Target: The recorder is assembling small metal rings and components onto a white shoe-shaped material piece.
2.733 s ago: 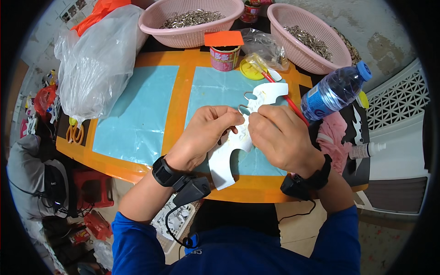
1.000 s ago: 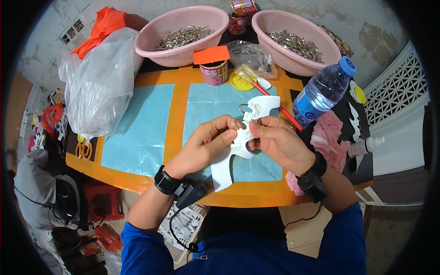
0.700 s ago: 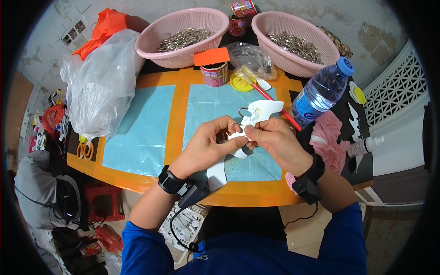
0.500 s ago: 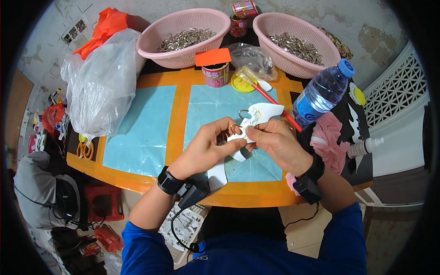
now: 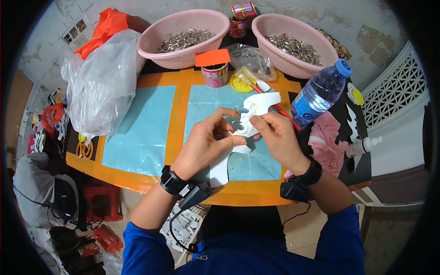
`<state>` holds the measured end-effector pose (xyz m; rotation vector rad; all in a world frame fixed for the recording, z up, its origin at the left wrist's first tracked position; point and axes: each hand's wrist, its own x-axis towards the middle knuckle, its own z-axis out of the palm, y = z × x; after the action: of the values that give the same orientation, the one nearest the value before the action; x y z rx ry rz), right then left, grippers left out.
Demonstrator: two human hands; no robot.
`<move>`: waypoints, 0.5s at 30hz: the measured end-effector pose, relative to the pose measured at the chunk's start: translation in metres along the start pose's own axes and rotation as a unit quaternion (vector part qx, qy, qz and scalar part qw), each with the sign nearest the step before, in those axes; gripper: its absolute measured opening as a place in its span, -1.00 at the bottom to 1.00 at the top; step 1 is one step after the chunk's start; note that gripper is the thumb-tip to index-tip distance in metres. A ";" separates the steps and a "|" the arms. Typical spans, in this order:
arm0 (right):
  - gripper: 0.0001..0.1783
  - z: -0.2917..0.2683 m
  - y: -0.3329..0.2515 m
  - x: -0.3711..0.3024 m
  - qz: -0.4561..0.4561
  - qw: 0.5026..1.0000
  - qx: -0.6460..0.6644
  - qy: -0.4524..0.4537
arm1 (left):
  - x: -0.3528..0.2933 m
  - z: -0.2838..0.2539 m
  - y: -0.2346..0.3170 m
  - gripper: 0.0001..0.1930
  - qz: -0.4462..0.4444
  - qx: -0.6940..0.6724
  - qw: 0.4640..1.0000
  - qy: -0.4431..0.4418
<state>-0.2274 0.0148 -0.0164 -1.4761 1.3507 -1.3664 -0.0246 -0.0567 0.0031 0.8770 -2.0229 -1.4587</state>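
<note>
Scissors (image 5: 85, 150) lay beside a bulky plastic bag (image 5: 103, 82), leaving open room on the blue sheet (image 5: 137, 133) before the left hand (image 5: 208, 137), which pinched a white cut-out piece (image 5: 265, 101) beside its metal loops (image 5: 236, 122). Working that piece around the loops seemed the step in hand, calling for a steady two-handed pinch; its lower end lay near the table's (image 5: 256, 198) front edge. The right hand (image 5: 284, 142) gripped it between thumb and fingers, with less room toward the water bottle (image 5: 318, 98) and pink cloth (image 5: 327, 142).

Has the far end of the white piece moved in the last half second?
Yes: judged against the yellow lid, the far end of the white piece has shifted slightly up the picture, closer to that lid.
</note>
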 end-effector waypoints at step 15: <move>-0.71 0.002 -0.004 0.004 0.102 0.987 0.094 -0.077 | 0.007 -0.001 -0.017 -0.86 0.000 -0.213 0.977 -0.015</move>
<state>-0.2252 0.0113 -0.0120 -1.2539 1.2029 -1.1885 -0.0250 -0.0657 -0.0123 0.6727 -1.6336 -1.8204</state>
